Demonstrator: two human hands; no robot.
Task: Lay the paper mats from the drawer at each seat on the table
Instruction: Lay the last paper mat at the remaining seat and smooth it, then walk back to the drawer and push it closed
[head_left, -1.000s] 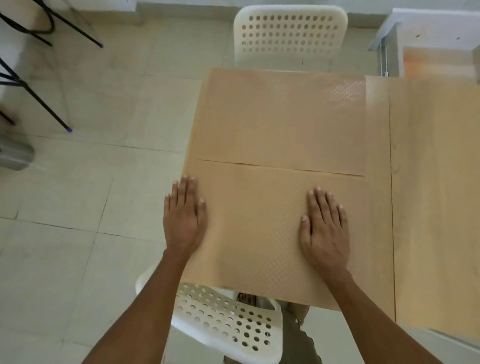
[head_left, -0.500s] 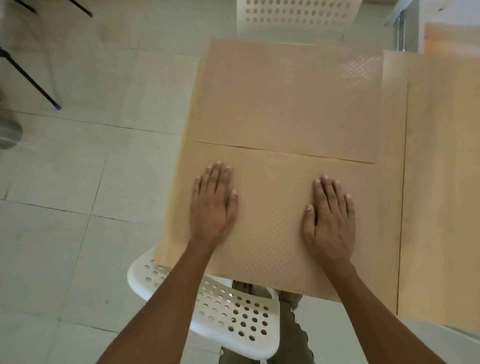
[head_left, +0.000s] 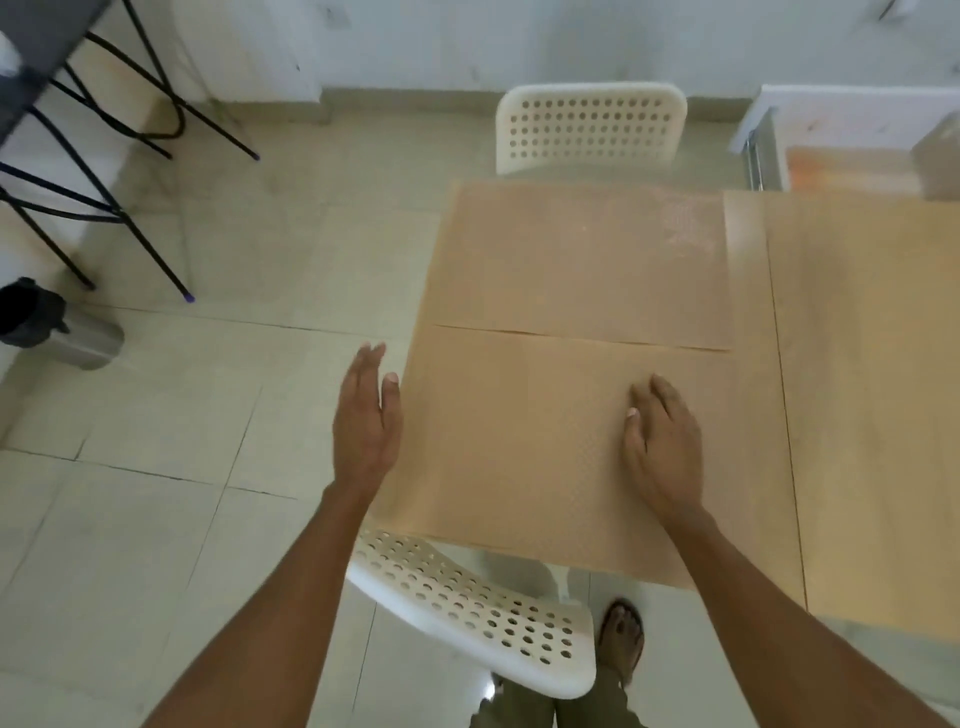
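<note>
Near paper mat (head_left: 519, 457): thin, limp, probably slides easily; pinch an edge. Right hand (head_left: 662, 447) flat on it, left hand (head_left: 363, 421) open alongside.

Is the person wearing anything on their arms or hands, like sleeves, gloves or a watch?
No. Both forearms are bare all the way to the bottom edge of the picture, with no sleeves showing. The left hand and the right hand wear no gloves, and no ring, watch or bracelet can be seen. The nails look short and unpainted.
</note>
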